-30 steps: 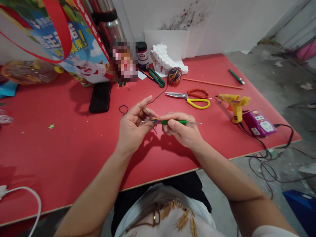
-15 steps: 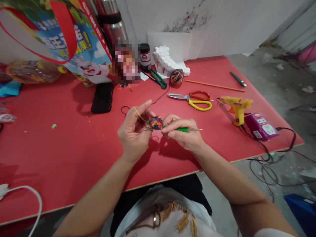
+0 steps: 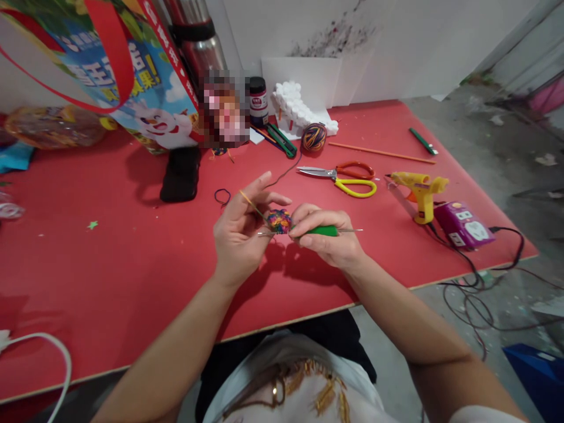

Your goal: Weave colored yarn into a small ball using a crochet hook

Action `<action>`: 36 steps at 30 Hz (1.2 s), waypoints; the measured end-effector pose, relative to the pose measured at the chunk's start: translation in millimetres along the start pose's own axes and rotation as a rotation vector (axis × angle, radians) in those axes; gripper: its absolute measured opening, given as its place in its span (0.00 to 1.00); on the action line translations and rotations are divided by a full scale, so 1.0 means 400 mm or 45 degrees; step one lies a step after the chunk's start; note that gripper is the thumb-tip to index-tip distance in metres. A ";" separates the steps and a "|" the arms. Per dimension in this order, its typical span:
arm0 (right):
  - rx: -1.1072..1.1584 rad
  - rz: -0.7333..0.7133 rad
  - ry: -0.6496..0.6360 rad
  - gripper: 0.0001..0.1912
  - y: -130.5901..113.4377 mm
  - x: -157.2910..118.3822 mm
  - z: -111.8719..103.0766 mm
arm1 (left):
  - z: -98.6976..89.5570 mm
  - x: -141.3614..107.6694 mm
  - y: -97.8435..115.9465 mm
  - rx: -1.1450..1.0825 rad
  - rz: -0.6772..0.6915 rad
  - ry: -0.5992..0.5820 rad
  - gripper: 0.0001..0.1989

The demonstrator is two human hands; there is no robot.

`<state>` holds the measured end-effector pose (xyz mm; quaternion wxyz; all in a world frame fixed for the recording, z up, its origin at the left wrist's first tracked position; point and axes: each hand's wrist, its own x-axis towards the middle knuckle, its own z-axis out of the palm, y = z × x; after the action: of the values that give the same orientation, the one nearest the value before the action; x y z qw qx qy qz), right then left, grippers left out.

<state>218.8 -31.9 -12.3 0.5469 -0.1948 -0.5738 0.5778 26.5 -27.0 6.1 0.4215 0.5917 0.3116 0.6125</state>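
A small round crochet piece (image 3: pixel 279 221) in multicoloured yarn sits between my two hands over the red table. My left hand (image 3: pixel 240 235) pinches its left edge near the thumb, middle finger stretched out above it. A strand of yarn (image 3: pixel 251 204) runs over my left index finger down to the piece. In my right hand (image 3: pixel 328 235) is a crochet hook (image 3: pixel 325 231) with a green handle and a metal shaft at both ends. Its left shaft passes along the piece's lower edge, the tip beside my left thumb. Right fingertips touch the piece's right side.
Behind my hands lie the yarn ball (image 3: pixel 314 137), scissors (image 3: pixel 339 176), a green utility knife (image 3: pixel 282 141) and a black phone (image 3: pixel 180 174). To the right are a yellow glue gun (image 3: pixel 420 191) and a purple power box (image 3: pixel 465 225). A gift bag (image 3: pixel 132 76) stands at back left.
My left middle finger has stretched out to the right above the crochet piece. The piece has turned slightly and shows more of its face. My right hand keeps its grip on the hook.
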 end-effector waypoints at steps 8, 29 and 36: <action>-0.032 0.036 0.223 0.12 -0.003 -0.007 0.022 | 0.007 0.009 0.011 -0.137 -0.170 -0.024 0.25; 0.070 0.102 0.540 0.12 -0.018 0.021 0.033 | -0.007 0.030 0.013 -0.551 -0.690 -0.242 0.25; 0.110 0.090 0.511 0.10 -0.011 0.016 0.037 | -0.004 0.025 0.011 -0.462 -0.609 -0.203 0.21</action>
<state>206.0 -34.2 -1.9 0.6376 -0.3023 -0.4206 0.5703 24.7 -19.8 14.2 0.6755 0.4629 0.2934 0.4933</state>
